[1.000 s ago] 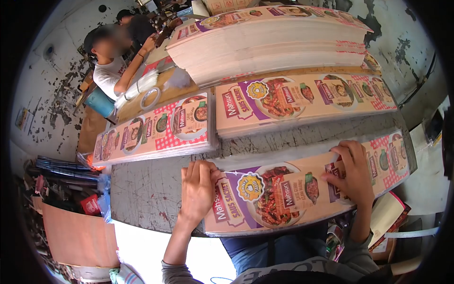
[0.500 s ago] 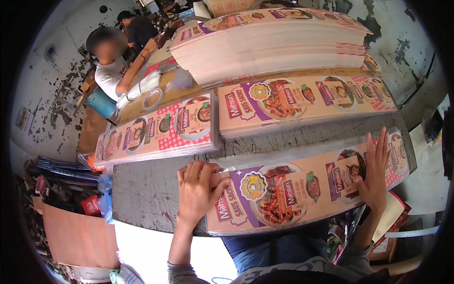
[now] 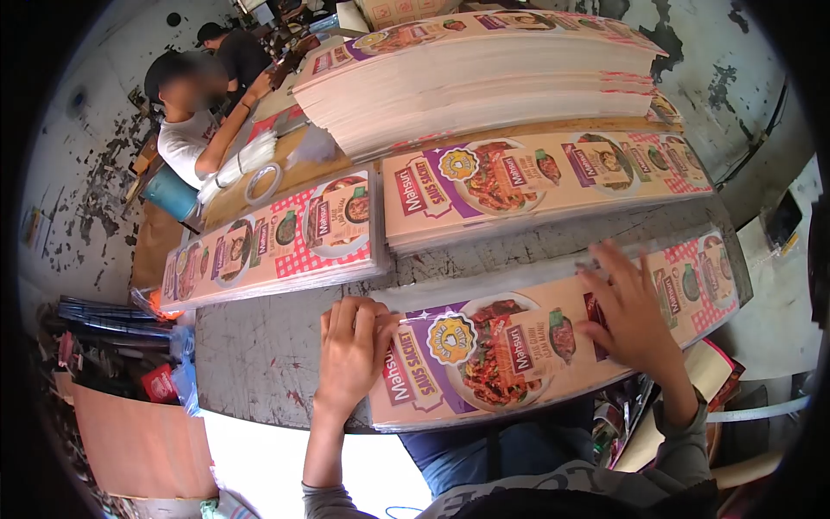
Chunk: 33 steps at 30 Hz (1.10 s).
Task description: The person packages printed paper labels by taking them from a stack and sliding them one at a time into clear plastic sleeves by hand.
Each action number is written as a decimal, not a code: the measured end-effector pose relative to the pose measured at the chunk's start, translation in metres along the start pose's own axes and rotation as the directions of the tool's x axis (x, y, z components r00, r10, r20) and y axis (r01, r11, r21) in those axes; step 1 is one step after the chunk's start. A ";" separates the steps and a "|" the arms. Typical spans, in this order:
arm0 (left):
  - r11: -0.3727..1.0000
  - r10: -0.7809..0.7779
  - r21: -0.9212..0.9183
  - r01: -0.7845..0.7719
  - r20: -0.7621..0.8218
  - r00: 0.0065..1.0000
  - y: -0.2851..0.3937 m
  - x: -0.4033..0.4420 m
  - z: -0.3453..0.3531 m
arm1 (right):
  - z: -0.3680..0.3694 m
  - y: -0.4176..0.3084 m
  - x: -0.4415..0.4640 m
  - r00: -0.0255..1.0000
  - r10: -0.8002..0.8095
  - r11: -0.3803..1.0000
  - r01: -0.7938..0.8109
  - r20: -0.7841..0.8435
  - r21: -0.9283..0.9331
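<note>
A long printed sheet (image 3: 501,363) with food pictures lies nearest me on the table, on top of a thin pile; clear plastic shows along its far edge. My left hand (image 3: 348,356) is at its left end, fingers curled and closed on the far left corner. Open and spread, my right hand (image 3: 635,316) is over the right half of the sheet, slightly blurred, covering part of the print. Just beyond lies a stack of matching sheets (image 3: 545,177), with a second plastic-wrapped stack (image 3: 272,238) to its left.
A tall pile of printed sheets (image 3: 484,82) stands at the back. A tape roll (image 3: 262,183) lies on the wooden surface near a white bundle (image 3: 242,164). One person (image 3: 186,143) sits at the far left, another behind. The scratched grey tabletop (image 3: 251,355) has a curved edge.
My right hand has moved left along the sheet from its right end. My left hand stays at the left corner, its thumb drawn in. The whole view has shifted slightly.
</note>
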State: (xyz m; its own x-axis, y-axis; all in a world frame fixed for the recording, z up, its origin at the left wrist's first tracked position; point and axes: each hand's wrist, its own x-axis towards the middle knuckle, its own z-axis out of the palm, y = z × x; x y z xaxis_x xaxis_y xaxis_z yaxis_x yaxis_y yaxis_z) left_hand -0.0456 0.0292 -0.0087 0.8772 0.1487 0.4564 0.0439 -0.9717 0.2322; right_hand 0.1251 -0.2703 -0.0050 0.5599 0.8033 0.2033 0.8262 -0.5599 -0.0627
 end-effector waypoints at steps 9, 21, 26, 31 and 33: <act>0.862 -0.256 -0.441 0.250 0.047 0.966 0.004 0.003 -0.008 | -0.007 0.005 0.032 0.974 -0.202 0.927 0.225 -0.107 0.301; 0.853 -0.315 -0.436 0.286 0.007 0.949 0.008 0.003 -0.009 | 0.014 0.002 0.039 0.950 -0.171 0.885 0.265 -0.263 0.383; 0.726 -0.362 -0.591 0.352 0.107 0.926 -0.008 -0.007 -0.002 | 0.014 0.001 0.040 0.938 -0.211 0.885 0.303 -0.275 0.353; -0.104 -0.467 -0.925 0.365 0.369 0.803 -0.006 -0.005 -0.013 | 0.014 -0.001 0.040 0.939 -0.198 0.888 0.294 -0.283 0.354; -0.316 -0.431 -0.904 0.289 0.408 0.805 -0.007 -0.007 -0.013 | 0.012 -0.003 0.040 0.941 -0.200 0.892 0.290 -0.271 0.347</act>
State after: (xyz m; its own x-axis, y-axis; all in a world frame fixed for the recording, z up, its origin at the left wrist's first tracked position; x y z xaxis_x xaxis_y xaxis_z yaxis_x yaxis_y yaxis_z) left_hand -0.0577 0.0372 -0.0024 0.8823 0.4632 -0.0832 -0.1924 0.5164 0.8344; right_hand 0.1459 -0.2342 -0.0082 0.3447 0.8131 0.4692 0.9210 -0.1964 -0.3363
